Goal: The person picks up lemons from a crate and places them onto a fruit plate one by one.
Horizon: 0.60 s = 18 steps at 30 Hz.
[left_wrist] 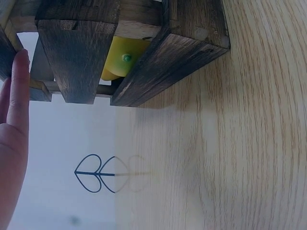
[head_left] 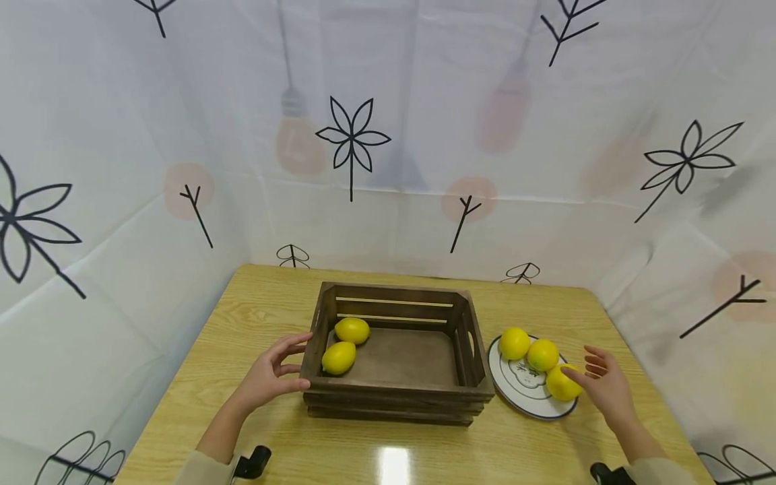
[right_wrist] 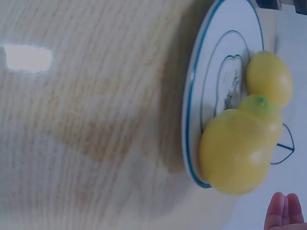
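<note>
A dark brown wooden crate point(head_left: 388, 403) stands mid-table, with two yellow lemons point(head_left: 339, 358) inside at its left end. My left hand point(head_left: 269, 374) is at the crate's left end, fingers spread along the slats; in the left wrist view a fingertip point(left_wrist: 20, 60) lies against the wood. To the right of the crate is a white plate point(head_left: 515, 392) with a blue rim, bearing three lemons in a curved row. My right hand point(head_left: 608, 389) hovers by the nearest lemon point(head_left: 562, 382), thumb in front of it, fingers apart from it in the right wrist view, nothing in the grasp.
The light wooden table point(head_left: 254, 306) is bordered by a white cloth point(head_left: 400, 229) with leaf and flower prints at the back and both sides. A bright reflection lies on the tabletop in front of the crate. Dark straps show at both wrists.
</note>
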Motion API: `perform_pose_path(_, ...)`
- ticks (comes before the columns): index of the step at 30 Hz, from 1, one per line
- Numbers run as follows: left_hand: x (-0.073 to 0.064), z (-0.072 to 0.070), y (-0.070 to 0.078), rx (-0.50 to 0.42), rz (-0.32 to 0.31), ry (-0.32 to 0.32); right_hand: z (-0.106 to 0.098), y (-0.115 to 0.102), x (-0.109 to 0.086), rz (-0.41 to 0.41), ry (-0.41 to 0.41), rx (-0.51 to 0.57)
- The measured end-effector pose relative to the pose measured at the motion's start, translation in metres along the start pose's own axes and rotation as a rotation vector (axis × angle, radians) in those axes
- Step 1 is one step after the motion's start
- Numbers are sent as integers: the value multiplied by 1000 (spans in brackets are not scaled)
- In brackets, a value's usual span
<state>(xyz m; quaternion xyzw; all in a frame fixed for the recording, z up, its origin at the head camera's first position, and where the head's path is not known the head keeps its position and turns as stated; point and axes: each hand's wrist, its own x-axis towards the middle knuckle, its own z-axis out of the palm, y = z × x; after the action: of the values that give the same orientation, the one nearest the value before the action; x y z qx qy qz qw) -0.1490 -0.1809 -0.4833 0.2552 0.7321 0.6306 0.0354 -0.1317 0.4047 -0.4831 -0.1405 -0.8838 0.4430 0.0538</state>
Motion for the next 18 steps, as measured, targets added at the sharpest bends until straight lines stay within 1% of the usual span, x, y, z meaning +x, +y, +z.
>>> perform_pose_path(10, -1, 0, -1, 2, -1, 4, -1, -20, 3, -116, 21, -2)
perform_pose_path(14, 0, 0, -1, -2, 4, 3, -1, -29, 5, -136, 16, -6)
perform_pose_path(18, 0, 1, -1, -2, 5, 6, 1, -38, 8, -156, 3, 11)
